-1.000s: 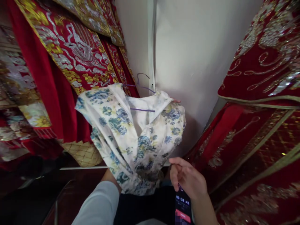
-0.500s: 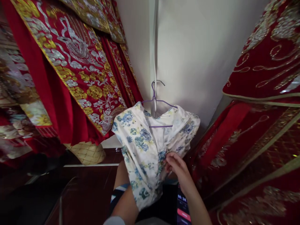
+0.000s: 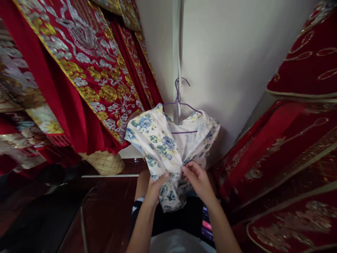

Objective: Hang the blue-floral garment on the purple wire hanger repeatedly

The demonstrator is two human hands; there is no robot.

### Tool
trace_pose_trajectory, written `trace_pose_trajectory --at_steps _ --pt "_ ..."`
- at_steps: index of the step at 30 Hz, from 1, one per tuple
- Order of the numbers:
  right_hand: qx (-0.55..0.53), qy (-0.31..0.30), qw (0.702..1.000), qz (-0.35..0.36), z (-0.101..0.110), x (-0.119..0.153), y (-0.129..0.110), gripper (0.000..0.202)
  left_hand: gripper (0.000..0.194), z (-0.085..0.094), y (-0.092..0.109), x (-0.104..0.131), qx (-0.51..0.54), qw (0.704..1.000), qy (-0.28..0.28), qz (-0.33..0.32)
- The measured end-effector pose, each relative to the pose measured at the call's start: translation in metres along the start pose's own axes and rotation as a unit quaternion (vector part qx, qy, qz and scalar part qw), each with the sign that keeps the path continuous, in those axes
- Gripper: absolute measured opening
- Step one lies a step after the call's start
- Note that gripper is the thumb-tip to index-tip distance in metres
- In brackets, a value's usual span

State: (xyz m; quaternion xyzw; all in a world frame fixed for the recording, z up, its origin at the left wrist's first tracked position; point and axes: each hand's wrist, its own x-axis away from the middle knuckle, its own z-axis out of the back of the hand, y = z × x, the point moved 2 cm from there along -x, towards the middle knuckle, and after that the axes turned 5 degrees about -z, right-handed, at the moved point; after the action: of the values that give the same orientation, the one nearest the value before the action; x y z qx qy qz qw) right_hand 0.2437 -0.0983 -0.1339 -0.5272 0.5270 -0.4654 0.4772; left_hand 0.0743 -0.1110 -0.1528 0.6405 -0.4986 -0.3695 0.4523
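Note:
A white shirt with blue and yellow flowers [image 3: 165, 144] hangs on a purple wire hanger [image 3: 177, 100] in the middle of the view, its neckline open at the front. My left hand [image 3: 157, 186] grips the lower left part of the shirt, thumb on top and the other fingers hidden behind the cloth. With fingers pinched together, my right hand [image 3: 197, 177] holds the front edge of the shirt, right of centre. The bottom of the shirt droops over my lap.
Red embroidered garments [image 3: 105, 80] hang at the left, and more red garments [image 3: 289, 140] stand close on the right. Behind the hanger, a white strap [image 3: 179, 45] runs down the pale wall [image 3: 223, 52]. A lit phone [image 3: 207, 225] lies by my right forearm.
My left hand, hidden by the shirt before, now shows with its thumb on the front. The lower shirt is bunched higher. My right hand stays at the front edge, slightly higher.

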Motion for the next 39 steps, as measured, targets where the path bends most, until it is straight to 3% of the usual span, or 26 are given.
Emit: trace_pose_trajectory --at_steps 5,8,11,13,14,15,17,19,20,23,26,34,37,39 --pt "0.072 -0.003 0.996 0.047 0.003 -0.003 -0.008 0.039 0.043 -0.015 -0.01 -0.002 0.036 0.999 -0.005 -0.004" --pt "0.085 0.029 0.994 0.057 0.016 -0.001 -0.013 0.037 0.042 -0.009 -0.016 -0.01 -0.012 0.998 0.042 -0.036" --pt "0.087 0.056 0.993 0.062 0.026 0.001 -0.02 0.034 0.05 0.001 -0.014 -0.015 -0.091 0.968 0.132 -0.194" --pt "0.097 0.06 0.991 0.073 0.031 0.002 -0.025 0.031 0.058 0.003 -0.006 -0.011 -0.154 0.912 0.192 -0.328" --pt "0.104 0.058 0.99 0.079 0.032 0.002 -0.028 0.03 0.056 0.0 -0.002 -0.008 -0.187 0.886 0.194 -0.377" --pt "0.109 0.052 0.989 0.082 0.033 0.002 -0.03 0.03 0.05 -0.005 0.001 -0.004 -0.223 0.872 0.164 -0.404" --pt "0.107 0.03 0.991 0.075 0.033 0.002 -0.034 0.03 0.035 -0.021 0.005 0.0 -0.278 0.873 0.032 -0.399" --pt "0.084 -0.006 0.995 0.044 0.029 0.002 -0.034 0.03 0.024 -0.039 0.002 0.003 -0.285 0.892 -0.097 -0.337" --pt "0.067 -0.028 0.997 0.018 0.025 0.002 -0.033 0.03 0.02 -0.046 0.0 0.003 -0.276 0.903 -0.13 -0.303" --pt "0.01 -0.082 0.995 -0.054 0.014 -0.001 -0.03 0.031 0.005 -0.058 -0.007 0.0 -0.248 0.923 -0.142 -0.259" --pt "-0.055 -0.081 0.993 -0.068 0.007 -0.02 -0.037 0.03 0.01 -0.058 -0.011 -0.007 -0.262 0.91 -0.161 -0.277" --pt "-0.142 -0.013 0.989 0.041 -0.002 -0.111 -0.117 0.018 0.013 -0.041 -0.018 -0.02 -0.398 0.849 -0.228 -0.263" --pt "-0.154 -0.002 0.986 0.059 -0.007 -0.124 -0.138 0.014 0.016 -0.038 -0.018 -0.024 -0.464 0.804 -0.264 -0.262" --pt "-0.148 -0.004 0.987 0.064 -0.011 -0.121 -0.141 0.015 0.017 -0.037 -0.013 -0.029 -0.475 0.794 -0.283 -0.254"
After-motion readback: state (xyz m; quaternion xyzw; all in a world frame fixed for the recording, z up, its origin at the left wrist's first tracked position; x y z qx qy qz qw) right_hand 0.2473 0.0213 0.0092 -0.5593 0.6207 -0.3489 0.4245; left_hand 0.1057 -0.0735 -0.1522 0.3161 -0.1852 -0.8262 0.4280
